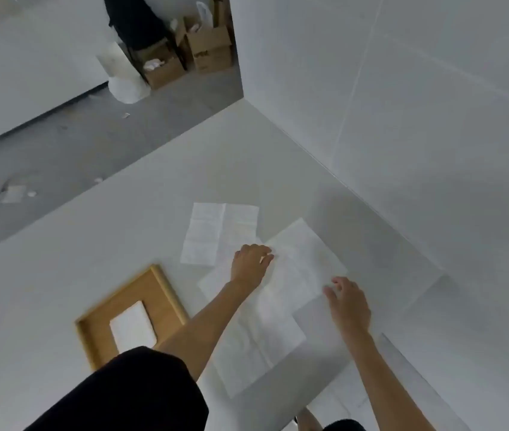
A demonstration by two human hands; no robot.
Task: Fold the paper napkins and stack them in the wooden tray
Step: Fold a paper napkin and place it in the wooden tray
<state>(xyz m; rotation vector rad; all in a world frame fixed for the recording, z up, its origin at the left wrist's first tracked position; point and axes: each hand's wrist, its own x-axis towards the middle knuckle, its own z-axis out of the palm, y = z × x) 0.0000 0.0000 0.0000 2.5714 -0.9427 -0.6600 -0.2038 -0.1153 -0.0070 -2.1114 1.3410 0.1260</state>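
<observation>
The open napkin (303, 269) lay flat on the white table (91, 244), with both hands at its edges. The left hand (250, 265) sat at its far-left edge, fingers bent down onto the paper; I cannot tell whether they pinched it. The right hand (349, 301) rested spread and relaxed, fingertips on the right edge, gripping nothing. A second sheet (256, 346) lay partly beneath the open napkin and nearer the person, and a third sheet (220, 233) lay farther away. To the left stood the wooden tray (166, 290), with one folded napkin (133, 326) inside it. Cardboard boxes (206, 48) stood on the floor beyond.
</observation>
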